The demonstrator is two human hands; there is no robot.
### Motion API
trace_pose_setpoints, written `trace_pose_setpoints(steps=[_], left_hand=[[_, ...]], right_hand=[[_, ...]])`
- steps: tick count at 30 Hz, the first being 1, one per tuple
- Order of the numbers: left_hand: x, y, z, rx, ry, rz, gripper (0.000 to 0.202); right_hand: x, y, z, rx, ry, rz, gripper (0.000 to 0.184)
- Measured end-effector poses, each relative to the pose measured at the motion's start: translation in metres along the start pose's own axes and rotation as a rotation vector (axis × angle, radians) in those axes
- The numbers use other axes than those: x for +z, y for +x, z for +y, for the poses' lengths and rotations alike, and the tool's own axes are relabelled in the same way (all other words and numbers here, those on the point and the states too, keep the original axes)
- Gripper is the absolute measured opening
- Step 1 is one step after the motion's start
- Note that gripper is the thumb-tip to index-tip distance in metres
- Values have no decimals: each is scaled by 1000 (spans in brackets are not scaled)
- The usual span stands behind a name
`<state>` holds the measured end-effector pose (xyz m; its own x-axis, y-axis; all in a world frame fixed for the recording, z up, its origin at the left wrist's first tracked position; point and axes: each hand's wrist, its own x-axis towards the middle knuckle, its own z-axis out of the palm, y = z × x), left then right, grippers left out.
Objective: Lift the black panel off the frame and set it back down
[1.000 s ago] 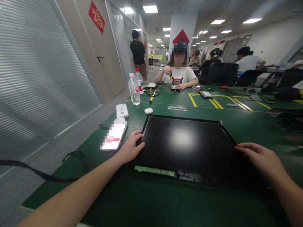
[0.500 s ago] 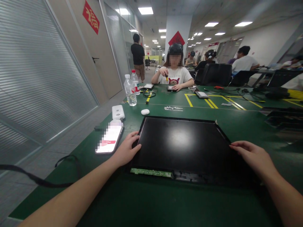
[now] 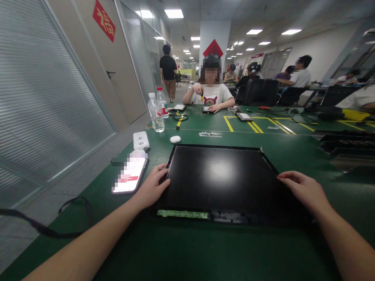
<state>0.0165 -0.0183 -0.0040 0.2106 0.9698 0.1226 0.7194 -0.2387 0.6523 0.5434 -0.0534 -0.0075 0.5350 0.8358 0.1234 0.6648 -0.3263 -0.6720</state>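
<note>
A black LCD screen panel (image 3: 205, 179) lies flat on the green table, glossy side up, with a ceiling light reflected in it. Along its near edge runs a green circuit board strip (image 3: 182, 214) beside a dark, shiny section. My left hand (image 3: 152, 183) grips the panel's left edge, thumb on the near side and fingers farther up. At the right edge, my right hand (image 3: 301, 188) pinches the frame between thumb and fingertips. Part of the fingers on both sides is hidden by the hands and the rim.
Left of the panel lie a lit phone (image 3: 130, 175), a white power bank (image 3: 141, 140) and a white earbud case (image 3: 175, 139). Two water bottles (image 3: 156, 113) stand behind them. Across the table a person (image 3: 210, 93) holds a screwdriver over a small device. Dark panels (image 3: 345, 144) are stacked at right.
The view has shifted slightly, so the table and panel appear a little farther left. Both hands keep their hold on the panel's edges. The person standing in the background has turned.
</note>
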Motion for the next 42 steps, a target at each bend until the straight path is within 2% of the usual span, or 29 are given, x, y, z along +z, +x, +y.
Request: trace_pose_setpoints(steps=[9, 17, 25, 29, 34, 39, 42], left_hand=[[1, 1, 1, 4, 40, -22, 48], [4, 2, -7, 83, 101, -24, 46], [4, 1, -8, 80, 128, -4, 47], [7, 2, -15, 79, 112, -6, 49], [6, 6, -23, 93, 34, 82, 48], [1, 5, -23, 72, -18, 85, 44], [1, 3, -25, 52, -44, 147, 43]], right_hand=[[4, 2, 6, -34, 25, 24, 35], [3, -2, 0, -38, 30, -2, 35], [7, -6, 0, -64, 15, 23, 33], [9, -8, 1, -85, 3, 26, 32], [11, -11, 2, -116, -51, -9, 30], [12, -17, 0, -123, -118, -56, 35], [12, -20, -1, -129, -157, -67, 37]])
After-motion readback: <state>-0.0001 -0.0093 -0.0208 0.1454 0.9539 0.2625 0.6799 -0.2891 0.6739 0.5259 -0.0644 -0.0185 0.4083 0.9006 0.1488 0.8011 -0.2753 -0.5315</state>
